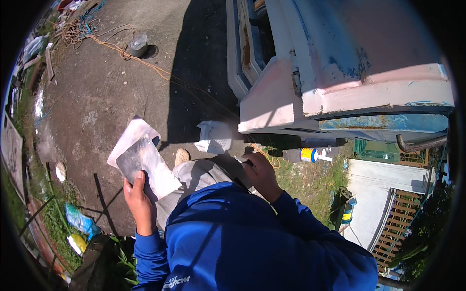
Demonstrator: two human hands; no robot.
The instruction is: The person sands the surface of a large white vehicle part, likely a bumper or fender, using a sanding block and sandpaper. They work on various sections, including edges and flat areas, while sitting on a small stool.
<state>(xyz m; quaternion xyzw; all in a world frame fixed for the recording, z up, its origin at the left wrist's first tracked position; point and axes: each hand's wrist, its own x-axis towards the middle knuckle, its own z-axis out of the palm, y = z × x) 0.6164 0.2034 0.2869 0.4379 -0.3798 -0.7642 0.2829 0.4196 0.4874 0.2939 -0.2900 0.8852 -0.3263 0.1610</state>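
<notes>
My left hand (139, 203) grips two thin flat sheets, thumb on top. The upper sheet (149, 167) is smeared grey and whitish, and glare washes out part of it. Beneath it a pinkish-white sheet (127, 145) sticks out at the far left. My right hand (265, 178) is low over my right thigh, fingers curled; a small dark shape shows at the fingers, too unclear to name. Beyond my knees stands a white perforated plastic stool or basket (215, 137). The vehicle body (269, 98), patched pink, white and blue with rust spots, rises ahead on the right.
An open tin (308, 155) with a blue and yellow label lies right of my right hand. Orange cord (145, 64) runs across the concrete past a bucket (138, 46). A bent metal bar (418, 143) juts in at right. Plastic bags (81, 222) lie at lower left.
</notes>
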